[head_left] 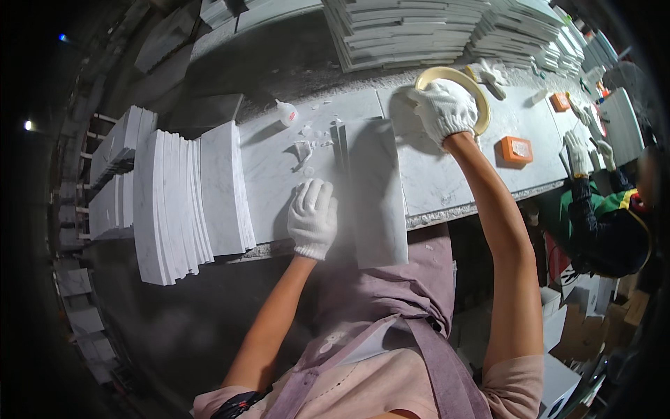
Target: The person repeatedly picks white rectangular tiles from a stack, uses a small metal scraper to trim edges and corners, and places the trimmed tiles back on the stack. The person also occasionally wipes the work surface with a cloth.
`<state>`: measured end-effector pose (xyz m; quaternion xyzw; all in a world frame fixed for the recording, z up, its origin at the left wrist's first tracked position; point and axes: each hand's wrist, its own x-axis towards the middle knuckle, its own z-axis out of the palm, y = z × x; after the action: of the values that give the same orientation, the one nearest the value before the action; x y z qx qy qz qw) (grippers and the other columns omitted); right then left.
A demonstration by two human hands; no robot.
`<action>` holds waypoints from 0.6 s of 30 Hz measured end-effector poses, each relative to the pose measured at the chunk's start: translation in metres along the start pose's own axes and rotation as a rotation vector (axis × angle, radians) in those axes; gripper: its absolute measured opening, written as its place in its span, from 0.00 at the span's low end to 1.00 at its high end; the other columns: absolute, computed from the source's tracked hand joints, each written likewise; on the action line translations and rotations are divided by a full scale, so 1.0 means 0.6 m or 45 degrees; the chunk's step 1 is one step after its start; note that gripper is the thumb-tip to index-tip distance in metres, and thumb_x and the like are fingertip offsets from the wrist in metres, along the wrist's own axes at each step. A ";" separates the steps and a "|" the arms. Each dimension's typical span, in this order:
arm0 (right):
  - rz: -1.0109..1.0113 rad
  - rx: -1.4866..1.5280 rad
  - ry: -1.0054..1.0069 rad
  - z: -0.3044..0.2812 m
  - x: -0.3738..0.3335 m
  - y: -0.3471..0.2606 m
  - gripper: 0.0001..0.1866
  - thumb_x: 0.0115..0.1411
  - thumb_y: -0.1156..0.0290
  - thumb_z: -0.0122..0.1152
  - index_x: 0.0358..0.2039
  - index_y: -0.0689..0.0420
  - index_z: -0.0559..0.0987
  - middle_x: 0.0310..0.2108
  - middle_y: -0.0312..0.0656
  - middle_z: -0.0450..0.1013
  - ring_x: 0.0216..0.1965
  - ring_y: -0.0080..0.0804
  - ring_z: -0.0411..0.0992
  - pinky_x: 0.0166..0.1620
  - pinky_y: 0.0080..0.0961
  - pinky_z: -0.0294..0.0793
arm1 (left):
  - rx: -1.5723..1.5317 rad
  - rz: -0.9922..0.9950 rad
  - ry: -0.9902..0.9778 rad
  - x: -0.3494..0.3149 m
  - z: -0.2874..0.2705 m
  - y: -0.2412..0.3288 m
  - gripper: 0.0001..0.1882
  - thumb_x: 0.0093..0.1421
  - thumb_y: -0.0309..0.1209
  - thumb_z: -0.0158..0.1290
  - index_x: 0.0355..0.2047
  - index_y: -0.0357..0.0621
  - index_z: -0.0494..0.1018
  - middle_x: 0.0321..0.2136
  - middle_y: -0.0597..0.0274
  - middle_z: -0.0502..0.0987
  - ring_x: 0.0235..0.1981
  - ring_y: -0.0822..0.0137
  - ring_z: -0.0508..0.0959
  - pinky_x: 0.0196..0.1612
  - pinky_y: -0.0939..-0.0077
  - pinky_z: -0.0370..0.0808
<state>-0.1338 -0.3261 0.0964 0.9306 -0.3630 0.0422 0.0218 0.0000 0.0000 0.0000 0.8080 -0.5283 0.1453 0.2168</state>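
My left hand point(313, 218), in a white knit glove, rests on the marble-look tabletop point(269, 157). Its fingers lie forward over the surface and nothing shows in them. Just right of it, a long grey-white stone strip point(377, 192) lies with its near end past the table's front edge. Thinner strips point(339, 146) lie along its left side. My right hand point(448, 110), gloved alike, reaches into a round yellow bowl point(481, 115) beyond the strip. The glove's back hides the fingers and whatever they touch. White scraps point(303, 151) lie ahead of my left hand.
Upright stone slabs point(171, 202) stand at the left, by a white squeeze bottle point(286, 113). Stacked strips point(408, 31) line the far side. An orange box point(515, 150) and an empty glove point(492, 72) lie right. A co-worker point(604, 223) works at the far right.
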 end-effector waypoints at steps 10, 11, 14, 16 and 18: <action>0.198 0.245 0.301 0.020 -0.079 0.098 0.10 0.69 0.62 0.61 0.47 0.49 0.85 0.43 0.44 0.84 0.43 0.51 0.82 0.45 0.43 0.80 | -0.016 0.050 0.017 0.006 0.009 -0.023 0.16 0.61 0.35 0.62 0.49 0.49 0.82 0.54 0.60 0.79 0.60 0.55 0.76 0.65 0.52 0.73; 0.188 0.331 0.438 0.016 -0.091 0.103 0.10 0.69 0.62 0.61 0.47 0.49 0.85 0.42 0.44 0.84 0.42 0.51 0.82 0.45 0.43 0.80 | -0.011 0.059 0.035 0.006 0.011 -0.023 0.16 0.61 0.35 0.62 0.50 0.49 0.82 0.54 0.60 0.80 0.60 0.55 0.76 0.65 0.52 0.73; 0.448 0.734 0.539 0.030 -0.123 0.091 0.10 0.68 0.64 0.64 0.46 0.52 0.86 0.38 0.47 0.84 0.39 0.46 0.83 0.42 0.37 0.81 | -0.037 0.038 0.013 -0.002 0.016 -0.020 0.15 0.64 0.34 0.60 0.51 0.47 0.82 0.55 0.59 0.80 0.61 0.54 0.76 0.69 0.50 0.70; 0.687 1.041 0.495 0.048 -0.135 0.074 0.10 0.68 0.62 0.64 0.43 0.51 0.87 0.38 0.49 0.84 0.41 0.49 0.83 0.44 0.37 0.80 | -0.056 0.045 0.002 -0.004 0.018 -0.024 0.15 0.66 0.34 0.58 0.52 0.47 0.82 0.56 0.59 0.80 0.62 0.54 0.76 0.70 0.49 0.68; 0.670 0.939 0.628 0.066 -0.133 0.055 0.10 0.67 0.61 0.66 0.43 0.50 0.87 0.37 0.50 0.83 0.40 0.49 0.84 0.44 0.38 0.80 | -0.046 0.060 0.018 -0.005 0.019 -0.025 0.15 0.66 0.34 0.58 0.52 0.47 0.82 0.56 0.59 0.80 0.62 0.54 0.76 0.70 0.49 0.68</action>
<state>-0.2122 -0.2997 0.0498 0.7161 -0.5298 0.3895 -0.2341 0.0125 0.0020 -0.0142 0.7902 -0.5480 0.1467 0.2318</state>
